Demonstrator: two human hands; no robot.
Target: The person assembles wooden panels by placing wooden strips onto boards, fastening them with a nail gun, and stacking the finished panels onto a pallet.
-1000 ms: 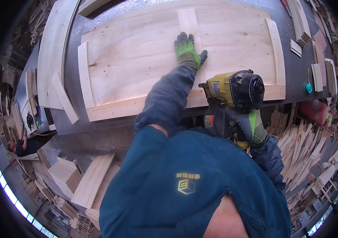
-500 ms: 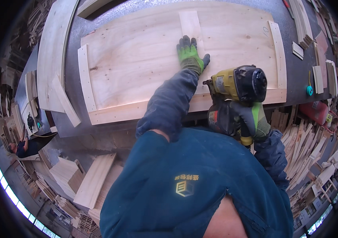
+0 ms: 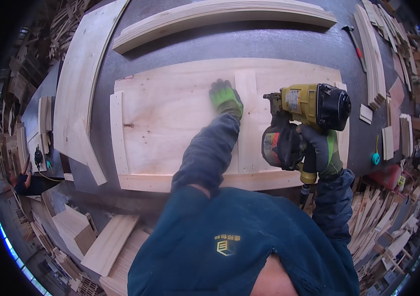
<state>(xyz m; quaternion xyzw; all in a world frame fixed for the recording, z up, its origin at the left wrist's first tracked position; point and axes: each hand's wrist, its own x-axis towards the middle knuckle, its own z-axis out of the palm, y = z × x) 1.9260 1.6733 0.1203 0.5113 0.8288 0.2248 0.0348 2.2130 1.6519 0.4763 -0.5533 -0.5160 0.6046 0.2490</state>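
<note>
Plywood panel (image 3: pixel 175 123) lies flat on the dark worktop (image 3: pixel 298 47) before me. A pale strip (image 3: pixel 117 133) runs along its left end, another (image 3: pixel 200 182) follows its near edge, and a crosspiece (image 3: pixel 247 118) spans it right of the middle. My left hand (image 3: pixel 226 101), gloved in green and grey, rests on the panel at the crosspiece's left edge, its fingers extended and close together, holding nothing. My right hand (image 3: pixel 322 148) has its fingers wrapped round the grip of a yellow and black nail gun (image 3: pixel 299 101), whose nose points left; the tool covers part of the panel's right end in my view, and I cannot tell how high it hangs.

A stack of long boards (image 3: pixel 224 18) lies on the far side. To the right are a red-handled hammer (image 3: pixel 356 47) and a teal tape measure (image 3: pixel 376 159). A larger sheet (image 3: pixel 86 79) lies to the left, a loose slat (image 3: pixel 90 153) against its near right edge. Farther left, a co-worker (image 3: pixel 24 185) reaches toward another bench.
</note>
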